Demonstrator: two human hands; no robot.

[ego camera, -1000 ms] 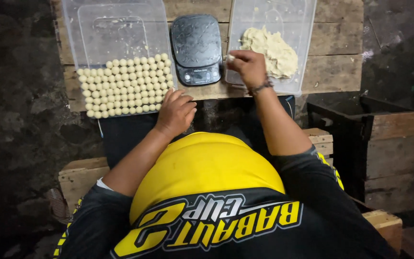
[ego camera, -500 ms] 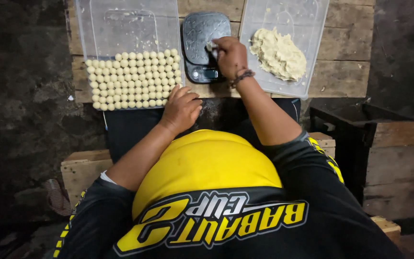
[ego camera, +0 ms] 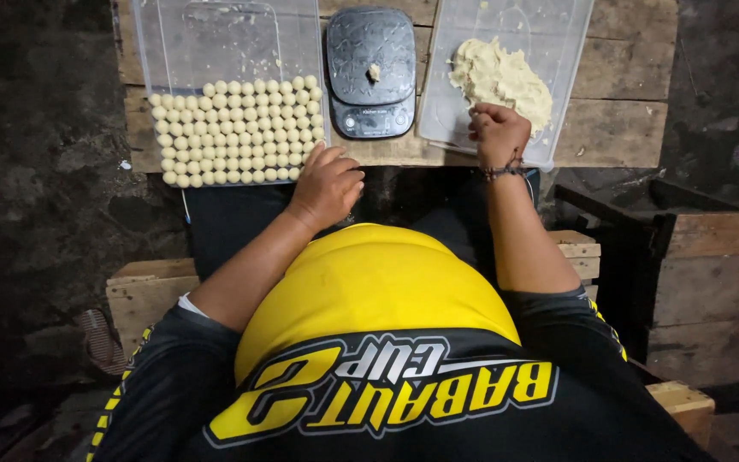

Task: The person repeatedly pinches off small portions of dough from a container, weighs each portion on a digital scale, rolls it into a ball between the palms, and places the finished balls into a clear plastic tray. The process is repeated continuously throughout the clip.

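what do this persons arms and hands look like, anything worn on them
Both forearms are bare, and so are the left hand and the right hand: no gloves. A dark beaded bracelet circles the right wrist. Short black sleeves with yellow side trim cover the upper arms, and a strip of white undershirt shows at the left sleeve's edge. No rings or watch are visible.

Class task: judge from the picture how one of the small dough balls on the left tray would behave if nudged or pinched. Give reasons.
A dough ball would probably roll if nudged, being round and unfixed on the smooth clear tray. It likely dents when pinched: the dough mound beside the right hand looks soft and ragged. It seems light, being small.
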